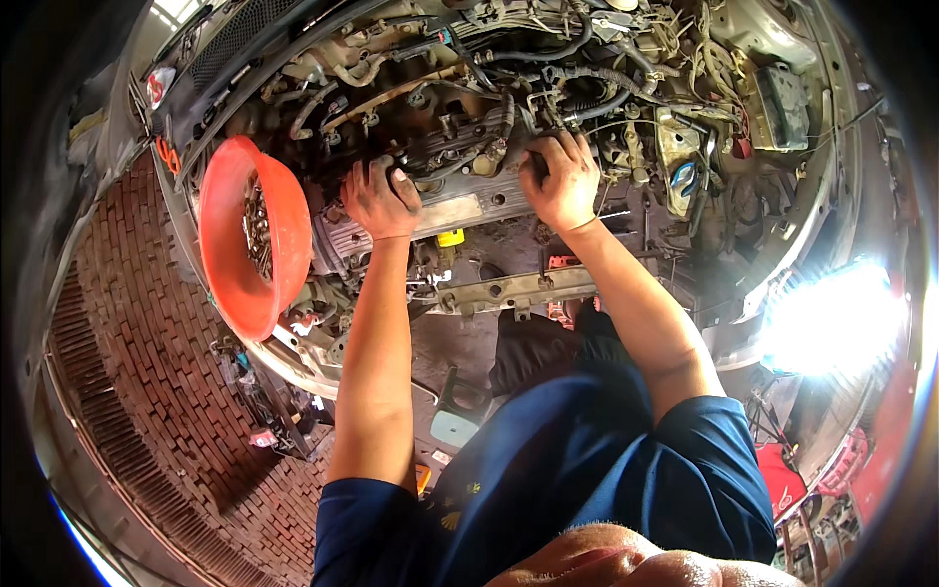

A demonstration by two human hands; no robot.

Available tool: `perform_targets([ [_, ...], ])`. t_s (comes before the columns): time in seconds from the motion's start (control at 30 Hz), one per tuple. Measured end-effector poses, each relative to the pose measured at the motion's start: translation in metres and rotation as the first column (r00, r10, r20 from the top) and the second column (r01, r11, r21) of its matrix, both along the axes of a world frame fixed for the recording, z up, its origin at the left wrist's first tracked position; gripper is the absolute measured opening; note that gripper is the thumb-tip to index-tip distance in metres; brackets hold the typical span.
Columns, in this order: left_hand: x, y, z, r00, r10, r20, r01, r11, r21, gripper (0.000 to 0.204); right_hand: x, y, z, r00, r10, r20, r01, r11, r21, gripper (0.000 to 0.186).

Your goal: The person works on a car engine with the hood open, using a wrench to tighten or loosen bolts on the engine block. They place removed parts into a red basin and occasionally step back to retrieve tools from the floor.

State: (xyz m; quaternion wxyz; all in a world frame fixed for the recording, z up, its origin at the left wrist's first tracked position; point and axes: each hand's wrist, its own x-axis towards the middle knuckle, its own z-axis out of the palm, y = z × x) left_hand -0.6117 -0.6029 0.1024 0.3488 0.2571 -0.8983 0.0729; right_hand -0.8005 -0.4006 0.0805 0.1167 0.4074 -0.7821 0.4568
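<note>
My left hand (381, 201) and right hand (565, 181) both rest at the long, ribbed grey metal engine cover (509, 192), just above the middle of my view towards twelve o'clock. The left fingers are half curled over its far edge, the right ones bent downward with the thumb apart; I cannot tell whether either has hold of anything.

Between nine and ten o'clock sits a wide orange-red plastic bowl (294, 220), tipped so its mouth faces away from me. Inside lies a heap of small metal parts (257, 230), too small to tell singly.

At twelve o'clock, beyond my fingers, dark bent hoses (508, 117) cross the way to the rear of the engine bay. A black box-shaped part (782, 106) stands at two o'clock. Below the cover, near the centre, is a small bright yellow object (451, 238), and nearer me a pale metal crossbeam (518, 291) runs between my body and the engine. A glaring white lamp (836, 318) shines at three o'clock.
</note>
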Motion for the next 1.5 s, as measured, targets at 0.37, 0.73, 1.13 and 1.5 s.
perform_targets([
  [0.37, -0.003, 0.004, 0.007, 0.998, -0.015, 0.055, 0.014, 1.0, 0.028, 0.034, -0.001, 0.003, 0.003, 0.999, 0.014, 0.045, -0.014, 1.0, -0.013, 0.02],
  [0.73, -0.004, 0.002, 0.004, 0.999, -0.05, 0.006, 0.049, 0.999, 0.019, 0.034, -0.001, 0.003, 0.001, 0.999, 0.017, 0.028, -0.015, 0.999, -0.046, 0.02],
  [1.13, -0.008, 0.005, 0.007, 0.999, -0.02, 0.025, 0.02, 1.0, 0.011, 0.036, -0.003, 0.005, -0.001, 0.999, 0.012, 0.03, -0.011, 0.999, -0.047, 0.022],
  [1.5, 0.002, 0.003, 0.003, 0.998, 0.057, -0.007, -0.057, 0.997, 0.047, 0.033, 0.001, 0.001, 0.01, 0.999, 0.039, -0.005, -0.039, 0.999, -0.034, 0.012],
])
